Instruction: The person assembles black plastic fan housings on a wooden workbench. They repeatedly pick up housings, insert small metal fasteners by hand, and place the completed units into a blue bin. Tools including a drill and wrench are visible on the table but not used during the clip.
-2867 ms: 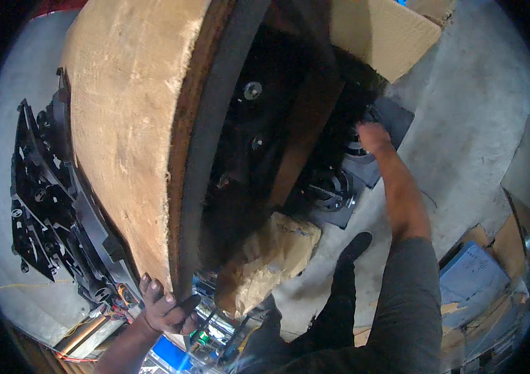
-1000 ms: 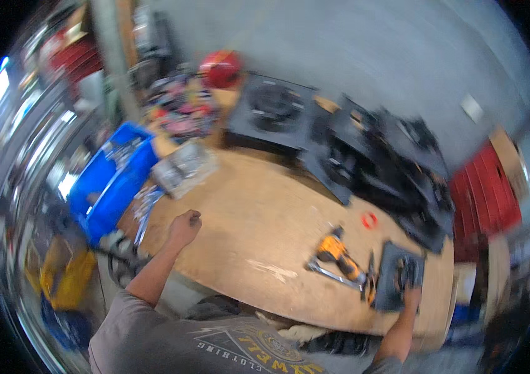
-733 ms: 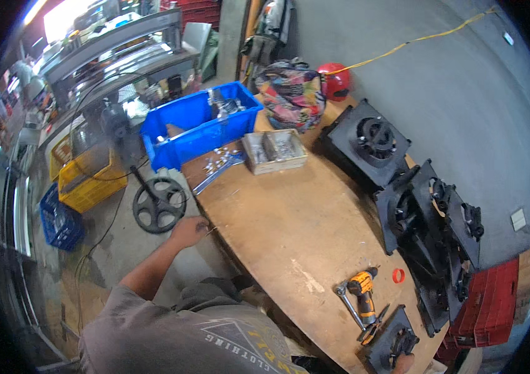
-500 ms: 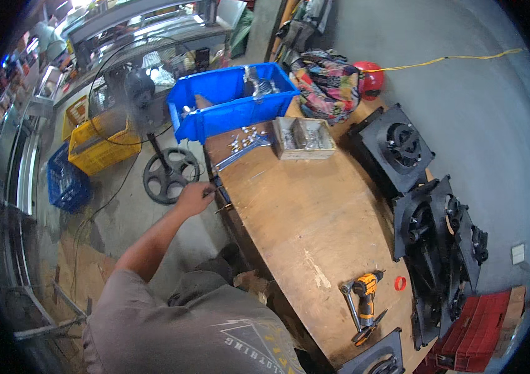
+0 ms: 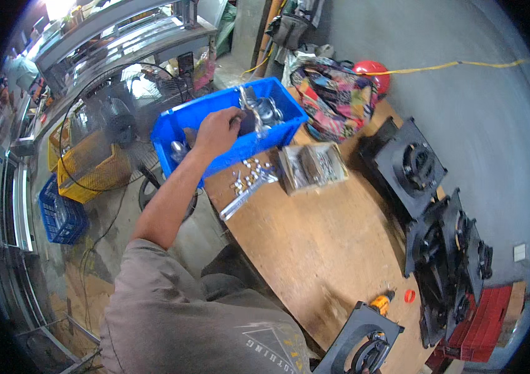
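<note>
While the left hand (image 5: 220, 132) hangs over the oblong blue plastic bin (image 5: 249, 149), fingers curled, contents indiscernible, the shiny silver metal parts (image 5: 268, 111) lie inside, just rightward along the bin's long axis.

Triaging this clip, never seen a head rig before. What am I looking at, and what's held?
No machine here: a person works bare-handed. Every picture comes from one fisheye camera on the head, looking down, so straight edges bend. The left hand is over a blue bin, fingers curled; I can't tell whether it holds anything. Too little of the right hand shows to judge its grip. On the wooden table are a divided box of small parts, small loose fittings, a red ring and a drill, partly covered by a black square part.
</note>
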A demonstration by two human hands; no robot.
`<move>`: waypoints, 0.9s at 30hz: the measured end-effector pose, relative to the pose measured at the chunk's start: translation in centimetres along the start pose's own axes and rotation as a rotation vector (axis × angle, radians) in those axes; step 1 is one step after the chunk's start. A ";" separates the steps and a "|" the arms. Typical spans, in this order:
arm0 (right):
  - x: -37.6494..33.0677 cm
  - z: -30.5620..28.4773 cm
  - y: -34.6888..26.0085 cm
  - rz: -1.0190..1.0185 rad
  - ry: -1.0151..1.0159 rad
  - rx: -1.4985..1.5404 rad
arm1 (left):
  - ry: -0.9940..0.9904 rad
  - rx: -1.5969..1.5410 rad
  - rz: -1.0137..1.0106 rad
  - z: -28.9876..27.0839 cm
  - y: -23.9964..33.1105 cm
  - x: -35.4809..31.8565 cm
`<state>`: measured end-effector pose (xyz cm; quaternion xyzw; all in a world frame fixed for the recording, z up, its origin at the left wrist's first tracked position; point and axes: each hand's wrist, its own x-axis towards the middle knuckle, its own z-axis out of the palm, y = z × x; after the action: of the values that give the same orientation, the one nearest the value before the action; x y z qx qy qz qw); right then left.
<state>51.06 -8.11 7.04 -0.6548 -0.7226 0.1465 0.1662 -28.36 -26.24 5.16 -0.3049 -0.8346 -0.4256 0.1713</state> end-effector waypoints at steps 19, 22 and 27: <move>9.1 28.3 -27.5 0.049 -0.098 0.482 | -0.931 0.511 -0.134 5.6 -14.7 2.7; 8.6 28.6 -27.8 -0.084 -0.076 0.434 | -0.869 0.486 -0.122 6.2 -15.1 2.2; 10.8 24.1 -30.3 -0.174 -0.011 0.267 | -0.781 0.340 -0.354 5.6 -14.8 2.3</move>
<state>12.51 -0.25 -1.20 -0.5608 -0.7518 0.2299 0.2597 -39.90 -27.53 -5.81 -0.2627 -0.9338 -0.1586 -0.1839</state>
